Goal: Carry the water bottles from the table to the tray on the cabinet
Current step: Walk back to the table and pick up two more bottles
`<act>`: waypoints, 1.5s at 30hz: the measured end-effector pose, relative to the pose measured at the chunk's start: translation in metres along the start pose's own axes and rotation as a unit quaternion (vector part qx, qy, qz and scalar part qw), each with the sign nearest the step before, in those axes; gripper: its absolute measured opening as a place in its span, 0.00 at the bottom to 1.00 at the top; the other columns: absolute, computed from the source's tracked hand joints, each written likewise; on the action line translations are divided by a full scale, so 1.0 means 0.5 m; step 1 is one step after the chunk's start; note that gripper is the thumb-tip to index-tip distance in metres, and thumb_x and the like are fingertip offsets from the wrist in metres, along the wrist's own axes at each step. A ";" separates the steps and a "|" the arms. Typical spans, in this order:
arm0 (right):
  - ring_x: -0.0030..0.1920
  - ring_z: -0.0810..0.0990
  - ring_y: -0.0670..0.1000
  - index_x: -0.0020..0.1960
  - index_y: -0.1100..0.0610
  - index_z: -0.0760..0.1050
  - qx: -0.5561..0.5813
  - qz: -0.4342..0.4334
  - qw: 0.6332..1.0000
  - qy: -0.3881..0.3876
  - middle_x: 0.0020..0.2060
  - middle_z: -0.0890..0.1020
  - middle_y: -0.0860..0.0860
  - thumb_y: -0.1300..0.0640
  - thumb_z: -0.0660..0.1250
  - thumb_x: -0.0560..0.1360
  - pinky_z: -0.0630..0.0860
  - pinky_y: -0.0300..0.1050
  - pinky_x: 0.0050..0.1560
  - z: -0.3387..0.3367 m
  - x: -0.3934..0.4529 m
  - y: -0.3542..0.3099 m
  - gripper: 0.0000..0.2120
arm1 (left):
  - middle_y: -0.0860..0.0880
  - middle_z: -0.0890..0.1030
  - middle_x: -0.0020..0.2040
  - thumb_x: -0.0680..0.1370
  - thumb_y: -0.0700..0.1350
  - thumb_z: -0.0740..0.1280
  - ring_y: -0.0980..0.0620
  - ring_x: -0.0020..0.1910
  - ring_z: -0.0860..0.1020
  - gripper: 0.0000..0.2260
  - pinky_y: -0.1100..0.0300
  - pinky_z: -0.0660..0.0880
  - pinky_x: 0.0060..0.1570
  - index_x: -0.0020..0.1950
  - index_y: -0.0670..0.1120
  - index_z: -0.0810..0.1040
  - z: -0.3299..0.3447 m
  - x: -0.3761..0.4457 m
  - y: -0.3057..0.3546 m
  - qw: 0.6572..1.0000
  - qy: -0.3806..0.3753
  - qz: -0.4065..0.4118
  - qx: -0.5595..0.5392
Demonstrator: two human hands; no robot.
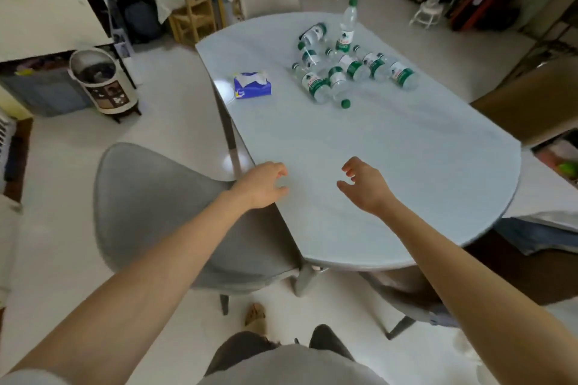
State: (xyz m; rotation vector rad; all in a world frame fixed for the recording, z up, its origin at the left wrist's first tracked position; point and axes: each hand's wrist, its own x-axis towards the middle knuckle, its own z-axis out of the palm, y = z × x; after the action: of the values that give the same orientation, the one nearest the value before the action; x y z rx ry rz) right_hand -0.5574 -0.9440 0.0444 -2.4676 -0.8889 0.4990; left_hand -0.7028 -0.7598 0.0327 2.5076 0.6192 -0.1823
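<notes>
A long, pale oval surface (391,172) fills the middle of the scene, with a grey chair (150,197) tucked against its near left edge. Both bare arms reach forward over the near end. The left hand (262,186) hovers at the surface's left edge, fingers (280,170) loosely curled and spread, holding nothing. The right hand (364,186) hangs just beside it to the right, fingers apart and empty too. The water bottles (350,70) lie in a jumbled cluster at the far end, well apart from both hands; one bottle (346,26) stands upright behind them. A blue tissue box (251,86) sits left of the cluster.
</notes>
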 end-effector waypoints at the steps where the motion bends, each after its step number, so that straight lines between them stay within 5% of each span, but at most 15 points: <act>1: 0.57 0.77 0.57 0.62 0.60 0.70 0.002 0.010 1.000 0.011 0.59 0.78 0.57 0.55 0.66 0.76 0.74 0.50 0.57 -0.014 0.037 -0.001 0.17 | 0.45 0.74 0.65 0.78 0.47 0.66 0.47 0.64 0.73 0.19 0.54 0.69 0.64 0.68 0.45 0.71 -0.017 0.047 -0.003 1.000 -0.010 0.006 0.008; 10: 0.56 0.77 0.57 0.62 0.60 0.71 0.008 0.060 0.998 0.027 0.58 0.78 0.57 0.56 0.66 0.76 0.75 0.50 0.56 -0.107 0.359 0.068 0.17 | 0.43 0.77 0.63 0.76 0.46 0.68 0.45 0.61 0.75 0.19 0.53 0.71 0.61 0.65 0.41 0.74 -0.020 0.369 0.001 0.997 -0.065 -0.002 -0.030; 18: 0.58 0.74 0.61 0.67 0.61 0.66 -0.134 -0.054 0.988 -0.049 0.61 0.73 0.61 0.60 0.63 0.77 0.73 0.54 0.55 -0.158 0.745 0.166 0.19 | 0.42 0.76 0.64 0.76 0.45 0.69 0.45 0.63 0.74 0.19 0.57 0.68 0.62 0.66 0.41 0.73 0.007 0.592 0.026 0.987 -0.036 -0.128 -0.091; 22: 0.67 0.68 0.62 0.73 0.58 0.60 -0.294 -0.186 0.935 -0.066 0.69 0.67 0.60 0.68 0.63 0.73 0.69 0.55 0.63 -0.151 0.924 0.188 0.30 | 0.42 0.73 0.66 0.77 0.45 0.68 0.46 0.65 0.72 0.21 0.60 0.66 0.61 0.69 0.43 0.71 0.024 0.678 0.028 0.976 -0.005 -0.172 -0.130; 26: 0.77 0.52 0.59 0.77 0.53 0.54 -0.384 -0.306 0.864 -0.115 0.77 0.55 0.57 0.72 0.62 0.72 0.53 0.55 0.76 -0.133 1.055 0.198 0.37 | 0.44 0.70 0.68 0.77 0.47 0.68 0.47 0.65 0.72 0.23 0.60 0.67 0.60 0.71 0.46 0.68 0.042 0.740 0.020 0.964 0.041 -0.203 -0.168; 32: 0.78 0.49 0.58 0.76 0.50 0.57 -0.413 -0.406 0.801 -0.152 0.77 0.55 0.56 0.67 0.63 0.74 0.45 0.54 0.77 -0.099 1.128 0.223 0.34 | 0.47 0.71 0.67 0.78 0.44 0.67 0.50 0.64 0.73 0.19 0.62 0.68 0.56 0.69 0.48 0.70 0.040 0.852 0.028 0.904 0.197 -0.259 -0.277; 38: 0.73 0.61 0.58 0.75 0.50 0.59 -0.416 -0.426 0.778 -0.202 0.70 0.68 0.54 0.61 0.69 0.72 0.47 0.52 0.76 -0.113 1.104 0.248 0.35 | 0.44 0.71 0.67 0.77 0.52 0.68 0.47 0.61 0.75 0.26 0.57 0.73 0.57 0.72 0.44 0.65 -0.006 1.040 0.020 0.828 0.278 -0.311 -0.375; 41: 0.66 0.69 0.55 0.72 0.49 0.62 -0.421 -0.428 0.764 -0.235 0.63 0.74 0.51 0.56 0.72 0.69 0.52 0.52 0.75 -0.102 1.063 0.292 0.35 | 0.42 0.64 0.70 0.71 0.58 0.73 0.45 0.64 0.73 0.41 0.52 0.72 0.63 0.76 0.45 0.57 -0.012 1.099 0.031 0.849 0.243 -0.330 -0.333; 45: 0.57 0.73 0.53 0.69 0.51 0.63 -0.383 -0.358 0.816 -0.242 0.57 0.75 0.50 0.51 0.74 0.65 0.64 0.48 0.66 -0.102 1.018 0.340 0.36 | 0.40 0.61 0.70 0.70 0.49 0.76 0.41 0.64 0.70 0.49 0.53 0.70 0.56 0.78 0.50 0.43 0.001 1.108 0.030 0.880 0.162 -0.339 -0.292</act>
State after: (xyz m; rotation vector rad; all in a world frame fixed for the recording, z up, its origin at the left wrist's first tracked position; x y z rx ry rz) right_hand -0.0796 -0.7358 -0.0944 -2.3393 -2.5108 0.5583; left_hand -0.2054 -0.5542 -0.1002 1.6625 1.4387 0.1625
